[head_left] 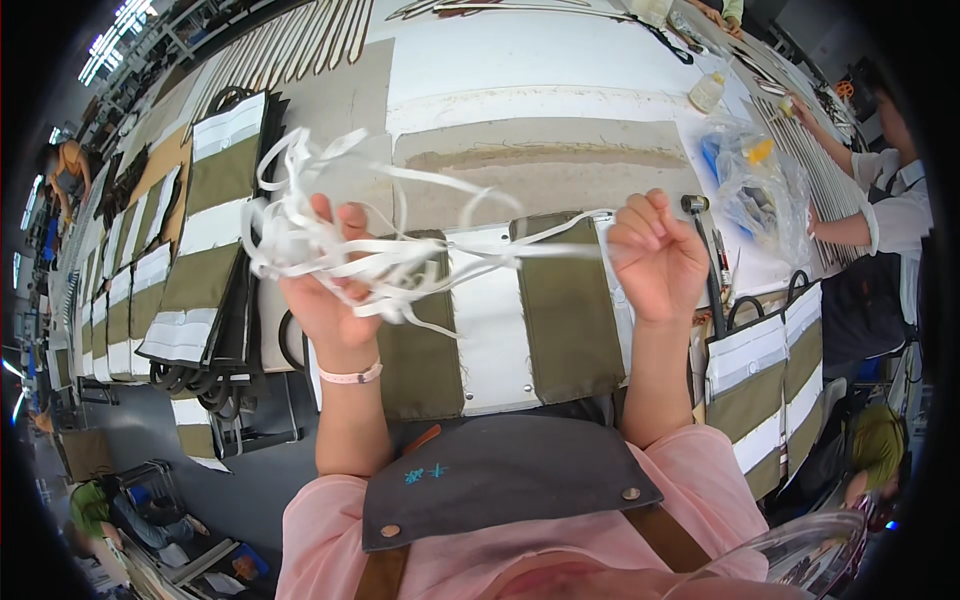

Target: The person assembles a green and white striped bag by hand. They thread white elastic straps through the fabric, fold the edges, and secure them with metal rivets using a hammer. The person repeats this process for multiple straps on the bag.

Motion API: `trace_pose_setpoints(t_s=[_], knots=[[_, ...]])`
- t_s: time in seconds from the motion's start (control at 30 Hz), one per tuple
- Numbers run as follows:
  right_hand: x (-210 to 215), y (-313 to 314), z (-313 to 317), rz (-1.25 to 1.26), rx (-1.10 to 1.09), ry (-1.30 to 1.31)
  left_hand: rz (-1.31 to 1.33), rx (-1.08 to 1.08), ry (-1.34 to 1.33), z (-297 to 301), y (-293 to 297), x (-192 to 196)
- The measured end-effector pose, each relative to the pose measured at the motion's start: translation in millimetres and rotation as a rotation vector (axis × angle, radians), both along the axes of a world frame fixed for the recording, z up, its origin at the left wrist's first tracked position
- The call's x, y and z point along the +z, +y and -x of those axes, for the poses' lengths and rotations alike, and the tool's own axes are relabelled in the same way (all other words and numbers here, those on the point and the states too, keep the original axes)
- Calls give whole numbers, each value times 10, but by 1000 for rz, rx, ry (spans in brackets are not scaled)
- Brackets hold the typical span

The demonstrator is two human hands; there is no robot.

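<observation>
A loose tangle of narrow white tape (310, 245) is held up over the table, partly smeared by motion. My left hand (340, 305) has its fingers curled in the tangle, its palm turned up. Strands stretch from there across to my right hand (657, 255), which is closed, with the strand ends at its fingertips. Below both hands lies a flat olive and white fabric panel (490, 340) with small metal snaps along its edges; the tape and my arms hide parts of it.
At left hang stacked olive and white panels (215, 240) with black handles; similar panels (750, 370) sit at right. A hammer (714, 270), a clear plastic bag (770, 205) and a small bottle (706, 92) lie to the right. A co-worker's arm (840, 230) reaches in beyond the bag.
</observation>
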State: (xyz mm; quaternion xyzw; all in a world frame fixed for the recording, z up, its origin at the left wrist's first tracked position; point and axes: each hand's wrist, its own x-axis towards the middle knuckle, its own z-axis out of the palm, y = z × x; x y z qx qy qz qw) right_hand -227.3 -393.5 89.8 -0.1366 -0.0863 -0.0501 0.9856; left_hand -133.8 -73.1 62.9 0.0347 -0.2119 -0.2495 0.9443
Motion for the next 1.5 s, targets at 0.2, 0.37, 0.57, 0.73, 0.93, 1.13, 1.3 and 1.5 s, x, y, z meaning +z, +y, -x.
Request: trace_pose_setpoints(t_s=[0.2,0.37,0.57,0.73,0.93,1.13,1.3,1.5], knots=[[185,9,237,762,-139,-3,-45,82,96,24,24,104],[387,458,230,1288,-413,-18,-5,-21,3,51,-182,130],[441,774,74,1634,-572,-299,77,-188,-137,137,-286,81],[394,951,-1,1572,-139,-163,-93,-150,-220,204,-350,95],[70,609,-240,954,-42,258,-301,-88,100,261,-327,110],[-154,408,-249,607,-45,316,-402,-35,144,198,-421,106],[-87,472,-162,1153,-499,248,-351,4,227,222,-430,127],[135,733,-6,1548,-453,-64,-711,131,88,361,-573,254]])
